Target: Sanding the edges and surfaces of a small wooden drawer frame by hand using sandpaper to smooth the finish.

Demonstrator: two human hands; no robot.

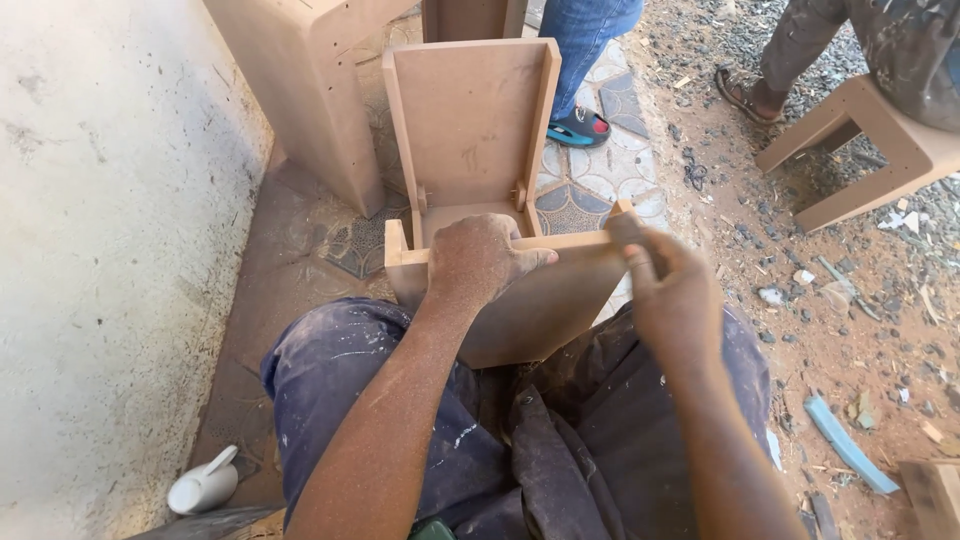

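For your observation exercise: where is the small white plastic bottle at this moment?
In the head view, the small white plastic bottle lies on the ground at lower left, between the pale wall and the person's left knee.

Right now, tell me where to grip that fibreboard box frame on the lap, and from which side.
Grip the fibreboard box frame by its near front panel, from above at the top edge. That edge faces up and is exposed, with the panel standing upright against the knees. The left hand already presses down there, and the right hand pinches its right corner.
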